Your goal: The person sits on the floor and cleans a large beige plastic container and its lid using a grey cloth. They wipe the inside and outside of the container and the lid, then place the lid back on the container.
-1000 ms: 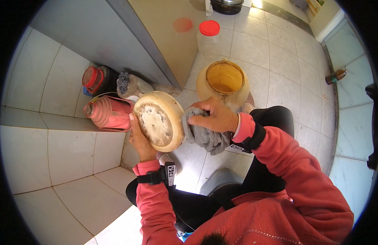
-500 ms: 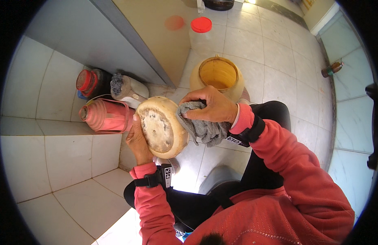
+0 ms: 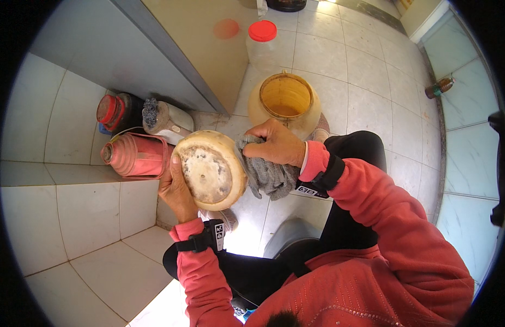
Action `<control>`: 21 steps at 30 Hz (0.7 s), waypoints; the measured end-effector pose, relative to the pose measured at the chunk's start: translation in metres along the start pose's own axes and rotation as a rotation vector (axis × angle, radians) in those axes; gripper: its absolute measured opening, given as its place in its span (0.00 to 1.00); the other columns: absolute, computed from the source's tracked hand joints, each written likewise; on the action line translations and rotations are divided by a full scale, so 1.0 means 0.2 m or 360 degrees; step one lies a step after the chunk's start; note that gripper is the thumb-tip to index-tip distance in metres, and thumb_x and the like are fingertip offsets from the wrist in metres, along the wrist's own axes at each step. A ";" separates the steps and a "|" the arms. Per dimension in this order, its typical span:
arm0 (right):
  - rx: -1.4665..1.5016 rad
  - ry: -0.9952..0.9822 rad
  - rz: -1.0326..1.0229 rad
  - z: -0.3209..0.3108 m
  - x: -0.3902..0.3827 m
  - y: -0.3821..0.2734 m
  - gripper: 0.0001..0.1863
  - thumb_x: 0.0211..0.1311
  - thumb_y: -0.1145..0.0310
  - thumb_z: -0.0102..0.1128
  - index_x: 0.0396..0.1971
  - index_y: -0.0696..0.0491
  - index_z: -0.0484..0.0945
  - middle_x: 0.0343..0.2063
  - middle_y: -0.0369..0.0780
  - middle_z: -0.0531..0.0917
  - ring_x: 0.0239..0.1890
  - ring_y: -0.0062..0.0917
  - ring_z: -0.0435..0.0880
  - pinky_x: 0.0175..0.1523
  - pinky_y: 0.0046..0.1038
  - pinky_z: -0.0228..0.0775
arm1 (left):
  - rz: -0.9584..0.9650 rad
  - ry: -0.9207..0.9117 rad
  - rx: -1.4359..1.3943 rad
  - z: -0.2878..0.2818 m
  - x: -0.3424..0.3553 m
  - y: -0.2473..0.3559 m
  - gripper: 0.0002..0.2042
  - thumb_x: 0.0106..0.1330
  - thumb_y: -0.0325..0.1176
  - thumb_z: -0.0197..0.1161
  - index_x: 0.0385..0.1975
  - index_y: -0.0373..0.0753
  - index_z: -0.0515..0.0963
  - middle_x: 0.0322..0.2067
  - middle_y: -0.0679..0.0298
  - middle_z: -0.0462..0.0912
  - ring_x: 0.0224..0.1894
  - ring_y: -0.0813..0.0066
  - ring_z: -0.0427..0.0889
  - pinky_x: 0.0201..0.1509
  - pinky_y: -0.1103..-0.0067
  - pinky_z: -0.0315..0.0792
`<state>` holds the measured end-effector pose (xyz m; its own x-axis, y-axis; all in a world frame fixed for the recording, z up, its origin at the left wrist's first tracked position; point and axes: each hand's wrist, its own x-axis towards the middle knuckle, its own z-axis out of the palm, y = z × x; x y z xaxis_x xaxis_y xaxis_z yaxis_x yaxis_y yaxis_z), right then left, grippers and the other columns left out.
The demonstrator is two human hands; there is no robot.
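My left hand (image 3: pixel 177 191) grips a round cream-coloured piece (image 3: pixel 209 171) by its left edge, thumb on its face. The piece looks like a thick lid or shallow bowl; its flat, blotchy grey-brown side is turned up toward me. A grey cloth (image 3: pixel 271 174) is bunched in my right hand (image 3: pixel 280 143) and pressed against the piece's right rim, its loose end hanging down. Just beyond my right hand, a wide-mouthed yellowish jar (image 3: pixel 311 103) stands uncovered on the floor.
A pink flask (image 3: pixel 138 155), a whitish container (image 3: pixel 173 120) and a dark red-lidded jar (image 3: pixel 127 111) stand at left by the tiled ledge (image 3: pixel 89 177). A clear red-lidded jar (image 3: pixel 262 49) is behind the yellowish one. At far right is a bottle (image 3: pixel 439 88).
The round piece has shifted slightly left and its face is turned more fully toward me. My right hand and the cloth have moved slightly left, still at its right rim.
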<state>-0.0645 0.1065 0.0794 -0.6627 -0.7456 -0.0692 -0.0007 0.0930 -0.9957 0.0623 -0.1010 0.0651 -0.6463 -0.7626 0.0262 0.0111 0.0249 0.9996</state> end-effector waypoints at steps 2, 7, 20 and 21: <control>0.0198 0.0006 0.0192 0.00 0.00 -0.01 0.10 0.50 0.68 0.60 0.27 0.60 0.82 0.19 0.32 0.80 0.23 0.12 0.73 0.27 0.21 0.65 | -0.0079 0.0009 -0.0096 0.01 0.00 0.00 0.16 0.66 0.40 0.60 0.37 0.31 0.82 0.31 0.66 0.83 0.31 0.84 0.77 0.36 0.85 0.73; 0.0694 -0.0056 0.0150 0.01 -0.04 -0.06 0.11 0.52 0.68 0.63 0.31 0.60 0.82 0.22 0.30 0.80 0.25 0.11 0.73 0.29 0.18 0.66 | -0.0211 0.0035 -0.0348 0.03 0.00 0.01 0.16 0.67 0.41 0.60 0.39 0.31 0.81 0.33 0.65 0.83 0.31 0.82 0.79 0.36 0.84 0.75; 0.0562 -0.0165 0.0183 0.00 -0.03 -0.08 0.13 0.52 0.67 0.67 0.35 0.59 0.83 0.27 0.32 0.82 0.29 0.12 0.77 0.34 0.18 0.69 | -0.0058 -0.0003 -0.0238 0.01 0.00 0.00 0.16 0.68 0.39 0.58 0.45 0.30 0.79 0.37 0.63 0.83 0.36 0.82 0.78 0.41 0.83 0.74; 0.0579 -0.0169 0.0189 -0.01 -0.03 -0.08 0.13 0.51 0.67 0.67 0.35 0.59 0.83 0.27 0.32 0.83 0.29 0.12 0.77 0.34 0.19 0.69 | -0.0038 -0.0006 -0.0215 0.01 0.00 0.00 0.16 0.68 0.38 0.58 0.45 0.30 0.79 0.38 0.63 0.82 0.37 0.81 0.78 0.42 0.83 0.74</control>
<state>-0.0618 0.1101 0.0957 -0.5611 -0.8097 -0.1720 0.3491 -0.0431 -0.9361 0.0611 -0.1004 0.0644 -0.6503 -0.7596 0.0024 0.0982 -0.0809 0.9919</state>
